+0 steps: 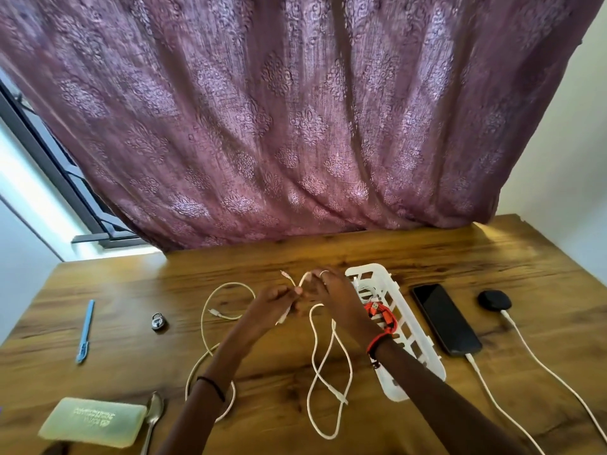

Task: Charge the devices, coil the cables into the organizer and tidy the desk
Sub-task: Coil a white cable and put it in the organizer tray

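Note:
My left hand (274,302) and my right hand (331,292) meet above the middle of the wooden desk (427,254), both pinching a white cable (328,366) whose loops trail toward me. A second white cable (210,326) lies looped to the left. Right of my right hand stands the white slotted organizer (417,349), holding a coiled orange cable (382,315) and a white coil behind it. A black phone (445,318) and a small black round device (494,300) lie further right, each with a white charging cable (499,399) plugged in.
A blue pen (85,330) and a small padlock (159,321) lie at the left. A pale green case (93,421) and a spoon (152,418) sit near the front left edge. A purple curtain (295,126) hangs behind the desk.

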